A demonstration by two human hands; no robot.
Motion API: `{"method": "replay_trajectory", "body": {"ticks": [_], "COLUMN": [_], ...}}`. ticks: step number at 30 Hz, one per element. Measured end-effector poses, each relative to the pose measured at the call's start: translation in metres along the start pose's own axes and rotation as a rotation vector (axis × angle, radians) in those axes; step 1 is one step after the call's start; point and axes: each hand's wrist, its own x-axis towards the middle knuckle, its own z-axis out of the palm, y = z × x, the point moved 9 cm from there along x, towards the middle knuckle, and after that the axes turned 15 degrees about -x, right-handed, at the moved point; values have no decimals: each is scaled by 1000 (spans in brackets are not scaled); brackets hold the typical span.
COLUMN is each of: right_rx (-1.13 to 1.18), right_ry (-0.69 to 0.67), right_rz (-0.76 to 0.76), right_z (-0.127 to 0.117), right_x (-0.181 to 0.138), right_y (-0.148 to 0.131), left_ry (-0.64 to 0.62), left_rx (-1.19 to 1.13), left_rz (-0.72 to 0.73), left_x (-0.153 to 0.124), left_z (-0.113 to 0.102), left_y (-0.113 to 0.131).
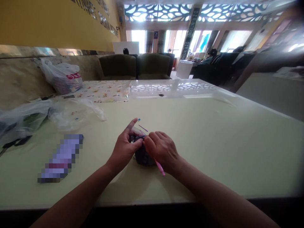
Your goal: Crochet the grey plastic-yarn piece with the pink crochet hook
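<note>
— Left hand [124,145]: report its state, please.

— From my station I find it closed in a pinch on the dark bundled piece [143,159], index finger raised. The right hand [162,144], fingers curled, grips a pink-handled tool [160,167], whose end projects from beneath that hand toward the wearer. Its other end is hidden from me.

— How should the piece handle?

— I judge it light, soft and yielding, probably yarn-like, with little slip. Breakage seems unlikely; snagging or stretching is the likelier defect. I would take hold at the upper edge, between left thumb and fingers, leaving the lower body free.

— Its place and appearance?

— Between the two hands, mostly below the fingers. Whether it touches the table [213,142], I cannot tell. Dark grey to black, rounded, surface uneven; the top is partly covered by fingers.

— Surroundings?

— Just beside the raised left fingertip, a tiny blue-green item [139,120]; just beyond both hands, a thin purple stick [143,128]. Well left of the left hand, a purple object [63,158], details obscured; farther beyond it, clear plastic [78,115].
</note>
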Motion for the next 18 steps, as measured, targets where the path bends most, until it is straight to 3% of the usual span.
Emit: {"method": "replay_trajectory", "body": {"ticks": [4, 8, 11, 18], "right_rx": [-13, 141, 371, 707], "right_ry": [65, 116, 123, -20], "right_rz": [35, -57, -55, 89], "right_z": [-8, -17, -18, -7], "right_x": [-3, -4, -3, 2], "right_y": [1, 2, 13, 33], "left_ry": [-76, -227, -290, -231], "left_rx": [-377, -545, -568, -459], "left_rz": [-333, -502, -516, -381], "left_x": [-2, -5, -5, 8], "left_z": [11, 19, 19, 3], "left_y": [-27, -33, -31, -18]}}
